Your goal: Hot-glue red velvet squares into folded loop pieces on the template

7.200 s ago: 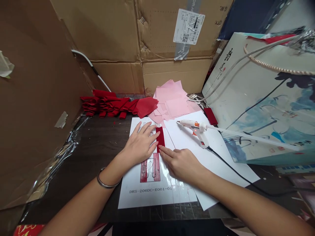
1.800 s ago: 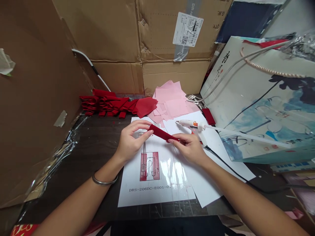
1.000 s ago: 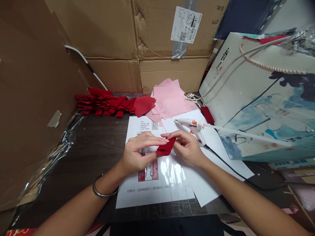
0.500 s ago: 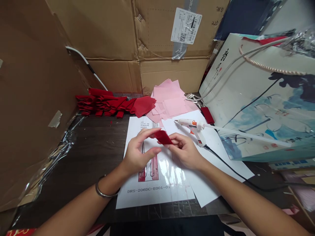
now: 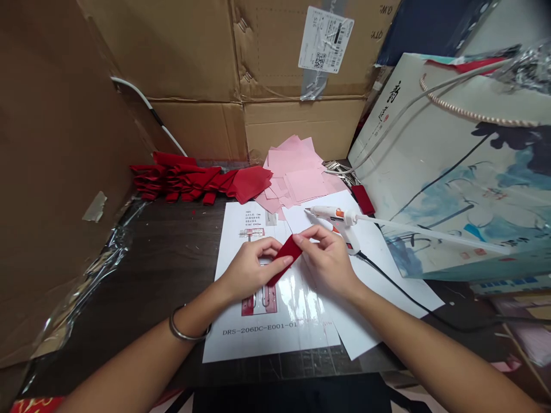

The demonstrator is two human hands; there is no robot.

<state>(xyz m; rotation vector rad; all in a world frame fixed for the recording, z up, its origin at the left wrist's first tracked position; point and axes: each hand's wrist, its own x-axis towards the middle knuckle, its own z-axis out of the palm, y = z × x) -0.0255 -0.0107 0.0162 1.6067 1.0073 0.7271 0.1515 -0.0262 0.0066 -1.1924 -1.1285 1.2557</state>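
Between my two hands, above the printed sheet, is a small dark red rectangular piece of fabric, held at a slant. My left hand grips its left side, thumb on the near face and fingers behind. The thumb and fingertips of my right hand pinch its upper right corner. Just beyond my right hand lies a white hot glue gun with a long glue stick in its back. Pictures of red pieces with metal parts are printed on the sheet, partly hidden by my left hand.
Folded red fabric pieces are heaped at the back left, beside pink paper squares. Metal clips and another dark red piece lie by a large paper bag. Cardboard walls the back and left. A black cord runs right.
The red piece has turned to a steeper slant and come slightly lower. My left thumb has closed onto it, and my right fingers have shifted to its upper corner.
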